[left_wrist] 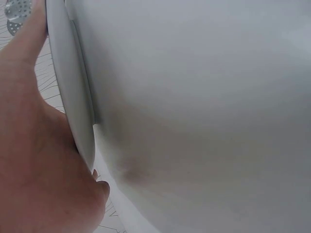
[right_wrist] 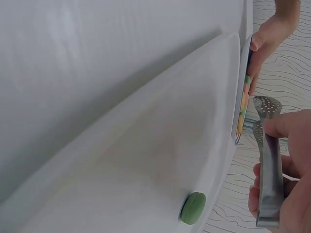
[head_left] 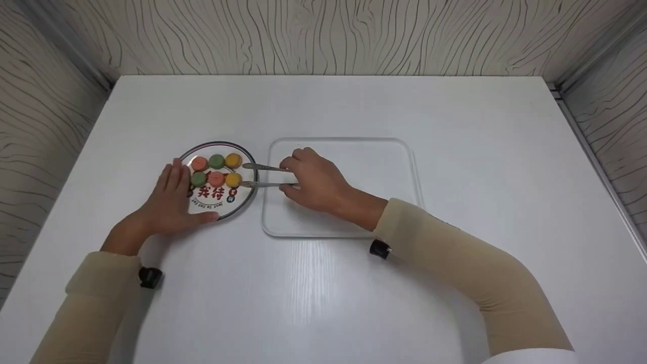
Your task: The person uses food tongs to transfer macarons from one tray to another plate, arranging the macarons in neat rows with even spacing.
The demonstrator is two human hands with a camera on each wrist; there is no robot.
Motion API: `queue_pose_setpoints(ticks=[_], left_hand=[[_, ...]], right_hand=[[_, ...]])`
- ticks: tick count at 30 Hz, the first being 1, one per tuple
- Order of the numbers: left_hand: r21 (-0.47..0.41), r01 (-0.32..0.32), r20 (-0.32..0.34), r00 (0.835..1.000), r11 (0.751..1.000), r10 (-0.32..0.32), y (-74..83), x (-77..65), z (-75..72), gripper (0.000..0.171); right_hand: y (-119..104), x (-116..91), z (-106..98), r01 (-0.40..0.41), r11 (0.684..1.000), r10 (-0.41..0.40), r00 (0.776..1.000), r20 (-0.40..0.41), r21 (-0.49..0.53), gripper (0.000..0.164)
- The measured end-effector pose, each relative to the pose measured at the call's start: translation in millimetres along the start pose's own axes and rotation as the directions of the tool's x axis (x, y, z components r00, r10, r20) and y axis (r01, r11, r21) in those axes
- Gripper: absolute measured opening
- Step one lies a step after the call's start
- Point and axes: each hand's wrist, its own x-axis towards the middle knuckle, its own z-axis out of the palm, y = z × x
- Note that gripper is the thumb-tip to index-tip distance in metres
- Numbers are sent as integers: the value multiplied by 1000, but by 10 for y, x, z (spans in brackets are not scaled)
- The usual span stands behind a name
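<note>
My left hand (head_left: 169,205) rests against the left and front rim of a round plate (head_left: 241,198), fingers straight, thumb spread along the front edge. Two short rows of macarons, pink, green and yellow, lie on this plate. With my right hand (head_left: 321,182) I grip metal tongs (right_wrist: 270,179) with perforated tips. Their arms stand apart over the plate's right rim, one tip at the front yellow macaron (head_left: 233,179), the other beside the back yellow macaron (head_left: 233,161). A green macaron (right_wrist: 193,208) sits in the white tray (right_wrist: 146,160); my right hand and forearm hide it in the head view.
Just right of the plate, the shallow rectangular tray lies under my right hand and forearm. Both stand on a white table (head_left: 323,293). A wood-grain patterned panel (head_left: 323,38) rises behind the table's far edge, with similar panels at both sides.
</note>
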Motion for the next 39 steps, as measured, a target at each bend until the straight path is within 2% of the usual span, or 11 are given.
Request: queue_pose_setpoints(ticks=[11,27,39], left_hand=[[-1,6,1,1000,1000,-6,0,2,-2,132],[7,-1,-2,1000,1000,1,-16,4,2,132],[-12,-1,-4,1000,1000,1,-5,-6,-7,131]], right_hand=[[181,-169,-96,2,1000,-1,1000,-26,26,33],[451,-317,-192,-52,998,55,997,-61,45,29],[653,-510,-300,-91,995,94,992,-82,42,33]])
